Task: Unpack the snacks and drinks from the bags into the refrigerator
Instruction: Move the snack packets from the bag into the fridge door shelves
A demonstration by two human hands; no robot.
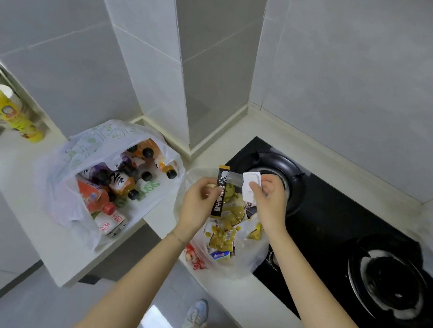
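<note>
Black foil stick packet (220,192), one, upright, pinched near its middle between the thumb and curled fingers of the left hand (198,203), centre of the frame, raised just above the snack bag (252,255). White flat sachet (250,186), one, gripped at its right edge by the curled fingertips of the right hand (270,199), just beside the black packet; whether the two are joined cannot be told. Snack bag: thin clear plastic, mouth open, on the counter edge against the black gas hob (338,236), holding yellow-green snack packs (223,237) and other small items. Drinks bag (88,140): white plastic with green print, left of centre on the white counter (15,163), well apart from the hands, full of capped bottles (123,182) lying on their sides. Refrigerator: not in view. Step judged in hand: lifting small snacks out of the snack bag. Handling note: both items look light and slippery, so a firm pinch should suffice. Gathering several into one hand before turning away would likely save trips. Keeping the bag mouth away from the burner would guard against spills onto the hob.
</note>
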